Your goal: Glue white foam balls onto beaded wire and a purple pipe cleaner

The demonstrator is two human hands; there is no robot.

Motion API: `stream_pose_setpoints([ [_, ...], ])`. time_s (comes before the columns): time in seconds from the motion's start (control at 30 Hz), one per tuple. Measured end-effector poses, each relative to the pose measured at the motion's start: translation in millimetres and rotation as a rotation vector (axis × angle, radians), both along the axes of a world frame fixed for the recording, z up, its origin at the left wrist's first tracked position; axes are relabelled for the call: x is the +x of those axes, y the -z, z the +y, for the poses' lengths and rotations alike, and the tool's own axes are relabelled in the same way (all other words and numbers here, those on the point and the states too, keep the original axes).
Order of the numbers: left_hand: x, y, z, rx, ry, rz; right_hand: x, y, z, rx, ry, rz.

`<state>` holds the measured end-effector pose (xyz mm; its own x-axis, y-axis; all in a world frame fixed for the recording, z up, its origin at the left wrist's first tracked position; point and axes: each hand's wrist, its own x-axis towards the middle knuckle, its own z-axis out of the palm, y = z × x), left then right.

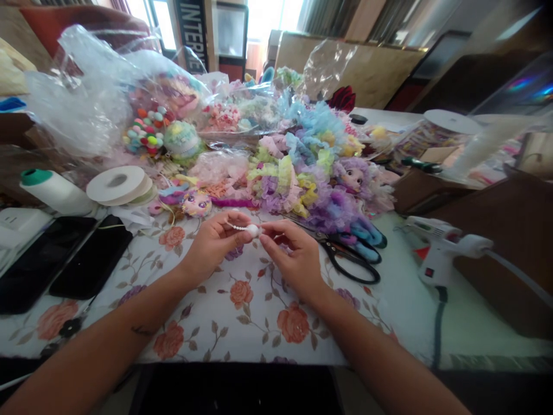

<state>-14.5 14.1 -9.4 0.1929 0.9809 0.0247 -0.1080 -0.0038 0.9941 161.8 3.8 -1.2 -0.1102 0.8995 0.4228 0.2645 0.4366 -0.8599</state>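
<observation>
A string of small white beads with a larger white ball at its end is held between my two hands, just above the flowered tablecloth. My left hand pinches the ball from the left with thumb and fingers, and the small beads loop over those fingers. From the other side, my right hand has thumb and forefinger closed at the ball's right end; whatever small part lies between those fingertips is mostly hidden. Black-handled scissors rest on the table just right of my right hand.
Colourful ruffled fabric, doll heads and plastic bags pile up behind my hands. A ribbon spool, a thread cone and two dark phones lie left. To the right stands a white glue gun with its cord.
</observation>
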Motion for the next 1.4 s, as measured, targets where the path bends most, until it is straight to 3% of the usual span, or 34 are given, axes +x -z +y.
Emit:
stream_pose_setpoints([
  [0.17,0.2,-0.1,-1.1,0.057,-0.021,0.058,-0.5,0.8,2.5,-0.39,-0.18,0.345],
  [0.27,0.6,-1.7,-1.8,0.128,-0.014,0.112,-1.2,2.4,3.6,-0.513,-0.243,0.504],
  [0.4,2.6,-2.6,-2.3,0.201,-0.014,0.161,-2.0,2.6,3.3,-0.565,-0.259,0.578],
  [0.67,5.9,-3.9,-7.6,0.526,-0.197,0.373,-2.3,3.1,2.7,-0.549,-0.171,0.571],
  [0.93,4.0,-3.0,-6.7,0.345,-0.13,0.214,-1.7,7.1,4.2,-0.579,-0.187,0.546],
  [1.4,4.3,-3.5,-3.7,0.158,-0.093,0.185,-0.5,5.5,6.6,-0.527,-0.107,0.498],
])
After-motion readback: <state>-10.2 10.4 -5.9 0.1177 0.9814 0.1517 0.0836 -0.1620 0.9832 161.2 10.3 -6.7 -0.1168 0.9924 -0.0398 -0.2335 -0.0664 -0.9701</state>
